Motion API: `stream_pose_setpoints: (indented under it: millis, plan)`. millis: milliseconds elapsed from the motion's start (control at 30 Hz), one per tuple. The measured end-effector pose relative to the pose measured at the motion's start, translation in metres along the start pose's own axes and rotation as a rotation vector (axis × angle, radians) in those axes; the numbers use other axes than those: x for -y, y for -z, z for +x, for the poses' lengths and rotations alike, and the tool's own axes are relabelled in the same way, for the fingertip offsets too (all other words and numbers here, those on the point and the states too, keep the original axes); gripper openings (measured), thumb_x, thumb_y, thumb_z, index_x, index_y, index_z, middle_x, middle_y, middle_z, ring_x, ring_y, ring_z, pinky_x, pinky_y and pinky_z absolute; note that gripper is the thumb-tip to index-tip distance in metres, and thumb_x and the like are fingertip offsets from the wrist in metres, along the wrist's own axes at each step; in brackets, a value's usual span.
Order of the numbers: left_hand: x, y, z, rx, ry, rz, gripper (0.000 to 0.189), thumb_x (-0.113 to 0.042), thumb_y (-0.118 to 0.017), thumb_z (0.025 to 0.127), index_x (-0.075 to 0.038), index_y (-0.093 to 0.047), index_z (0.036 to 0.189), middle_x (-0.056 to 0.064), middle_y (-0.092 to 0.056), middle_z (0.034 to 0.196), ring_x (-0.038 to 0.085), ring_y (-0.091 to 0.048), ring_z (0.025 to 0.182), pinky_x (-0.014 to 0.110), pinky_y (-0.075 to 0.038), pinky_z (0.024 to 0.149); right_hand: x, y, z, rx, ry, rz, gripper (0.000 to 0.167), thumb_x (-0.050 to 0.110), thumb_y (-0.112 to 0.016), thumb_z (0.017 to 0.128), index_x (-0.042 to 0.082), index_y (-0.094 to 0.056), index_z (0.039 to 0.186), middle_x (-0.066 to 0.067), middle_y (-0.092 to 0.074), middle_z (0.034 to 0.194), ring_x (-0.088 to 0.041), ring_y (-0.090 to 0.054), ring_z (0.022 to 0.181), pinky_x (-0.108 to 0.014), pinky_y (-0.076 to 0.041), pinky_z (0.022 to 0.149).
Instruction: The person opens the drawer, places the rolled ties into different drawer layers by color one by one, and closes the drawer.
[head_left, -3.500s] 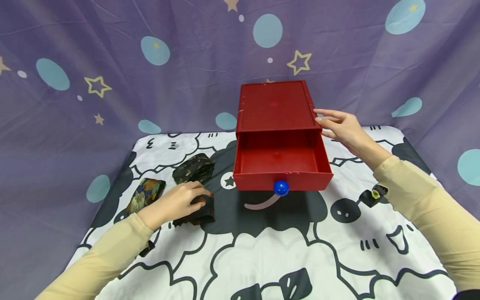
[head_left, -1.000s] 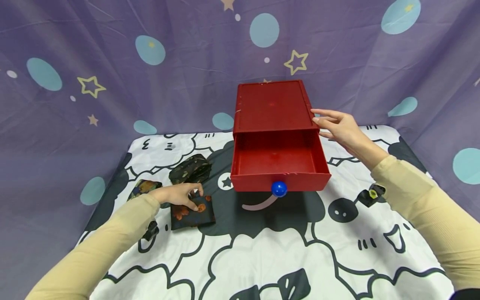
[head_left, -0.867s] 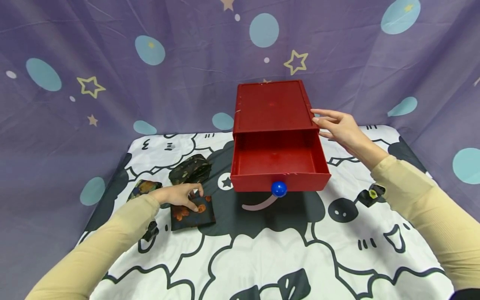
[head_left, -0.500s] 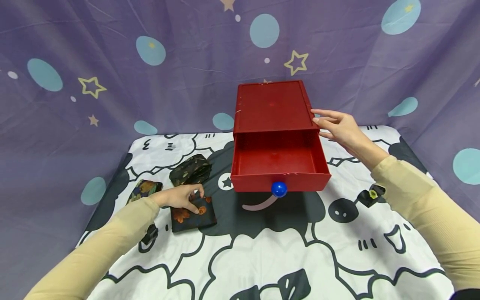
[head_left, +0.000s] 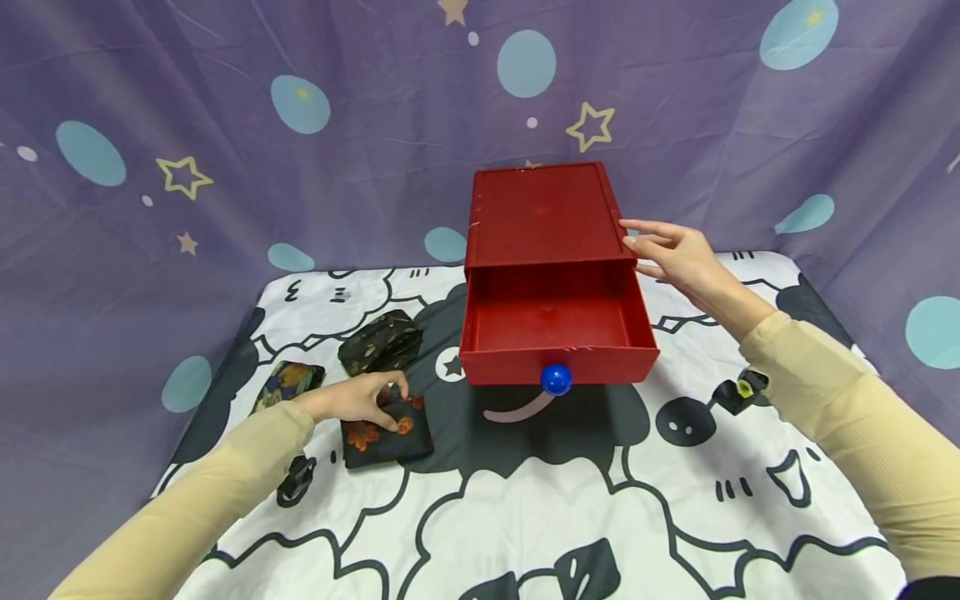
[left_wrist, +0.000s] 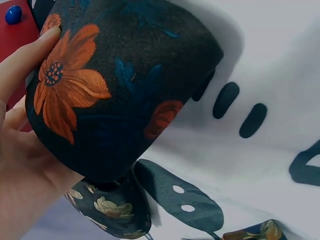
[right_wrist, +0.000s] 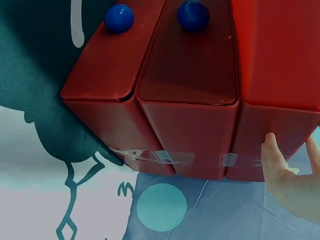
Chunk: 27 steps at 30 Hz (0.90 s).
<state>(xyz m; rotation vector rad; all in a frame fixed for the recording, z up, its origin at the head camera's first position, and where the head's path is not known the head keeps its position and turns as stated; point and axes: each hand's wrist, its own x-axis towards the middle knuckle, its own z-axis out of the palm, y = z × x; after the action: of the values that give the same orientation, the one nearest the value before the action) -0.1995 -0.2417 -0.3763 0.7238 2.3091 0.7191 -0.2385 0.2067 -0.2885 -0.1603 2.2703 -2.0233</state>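
My left hand (head_left: 360, 400) pinches a dark floral fabric pouch (head_left: 390, 446) by its far left edge, left of the drawers. In the left wrist view, the pouch (left_wrist: 115, 100) shows a large orange flower, with one finger on its face and others behind. Whether it touches the cloth cannot be told. My right hand (head_left: 675, 254) lies against the right side of a red drawer unit (head_left: 543, 217), fingers mostly extended. The unit's top drawer (head_left: 551, 362) is pulled out and has a blue knob (head_left: 557, 379); nothing shows inside it.
Behind the left hand lies a dark pouch with gold pattern (head_left: 382, 340); a multicoloured floral one (head_left: 288, 379) sits further left, partly hidden by the arm. In the right wrist view, two lower drawers (right_wrist: 187, 65) are pushed in. A purple curtain (head_left: 375, 183) hangs behind.
Since the oldest frame, the floral pouch has been turned so its orange flowers face up, and my left hand has shifted grip to its far edge. My right hand has stayed put.
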Motion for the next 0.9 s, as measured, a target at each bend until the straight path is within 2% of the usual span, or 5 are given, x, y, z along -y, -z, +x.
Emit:
stream_pose_setpoints:
  millis: [233, 367, 633, 900]
  plan:
    - [-0.001, -0.001, -0.002, -0.038, 0.012, -0.017, 0.04, -0.013, -0.074, 0.069, -0.009, -0.05, 0.1, 0.008, -0.054, 0.089, 0.019, -0.051, 0.073, 0.029, -0.042, 0.06, 0.0, 0.0, 0.001, 0.002, -0.012, -0.01, 0.053, 0.03, -0.063, 0.081, 0.013, -0.047, 0.129, 0.002, -0.056, 0.106, -0.01, -0.055, 0.096, -0.036, -0.042, 0.085]
    - [-0.003, -0.001, -0.005, -0.041, 0.003, -0.034, 0.042, -0.015, -0.075, 0.068, -0.008, -0.053, 0.102, 0.009, -0.055, 0.091, 0.019, -0.052, 0.076, 0.03, -0.043, 0.064, 0.001, 0.0, 0.001, 0.002, -0.015, -0.009, 0.053, 0.03, -0.063, 0.08, 0.014, -0.047, 0.129, 0.001, -0.056, 0.106, -0.01, -0.055, 0.097, -0.037, -0.041, 0.086]
    - [-0.007, 0.003, -0.01, -0.04, 0.062, -0.103, 0.046, -0.019, -0.075, 0.068, -0.007, -0.055, 0.107, 0.012, -0.053, 0.102, 0.02, -0.052, 0.089, 0.033, -0.045, 0.074, 0.001, -0.001, 0.001, -0.006, -0.018, -0.012, 0.056, 0.031, -0.064, 0.079, 0.012, -0.047, 0.129, 0.003, -0.057, 0.103, -0.009, -0.056, 0.096, -0.033, -0.043, 0.084]
    - [-0.021, 0.009, -0.013, -0.046, 0.043, -0.097, 0.046, -0.022, -0.074, 0.07, -0.008, -0.055, 0.109, 0.012, -0.054, 0.102, 0.022, -0.051, 0.092, 0.034, -0.045, 0.076, 0.001, 0.0, 0.0, -0.003, -0.017, -0.012, 0.056, 0.032, -0.064, 0.079, 0.013, -0.047, 0.129, 0.001, -0.056, 0.106, -0.01, -0.056, 0.095, -0.032, -0.044, 0.083]
